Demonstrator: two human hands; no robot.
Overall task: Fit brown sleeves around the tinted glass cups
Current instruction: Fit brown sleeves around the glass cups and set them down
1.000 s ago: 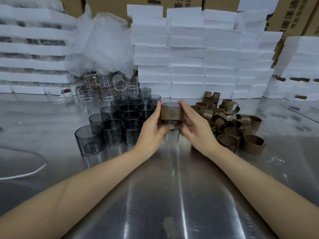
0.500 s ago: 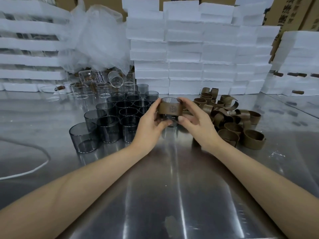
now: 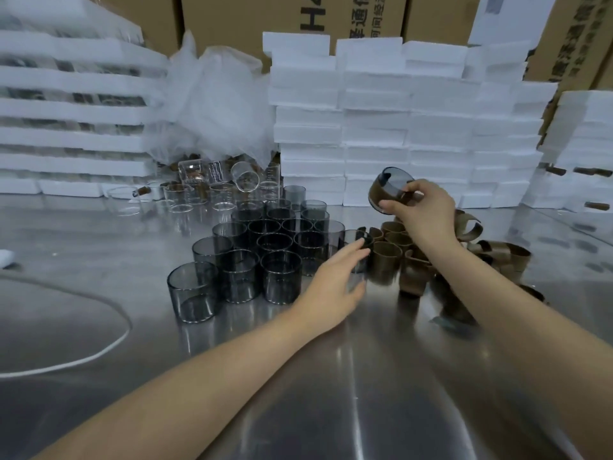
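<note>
Hands apart: right hand (image 3: pixel 424 210) grips a sleeved cup (image 3: pixel 391 190) tilted in the air above the loose sleeves (image 3: pixel 384 257), left hand (image 3: pixel 335 280) flat-fingered at the nearest bare tinted cup (image 3: pixel 351 235) on the worktop (image 3: pixel 331 376); looks like changeover, next park the finished one, grip the bare cup and pick a sleeve.

— Where's the sleeved cup (image 3: pixel 393 189)?
— Up off the desk (image 3: pixel 331 376), tilted: dark glass with a brown band (image 3: pixel 381 195) round it, held in the right hand (image 3: pixel 428 210).
— And the bare ones?
— The smoky tinted cups (image 3: pixel 265 250) stand upright, packed together. Loose brown sleeves (image 3: pixel 384 257) lie heaped just right of them.
</note>
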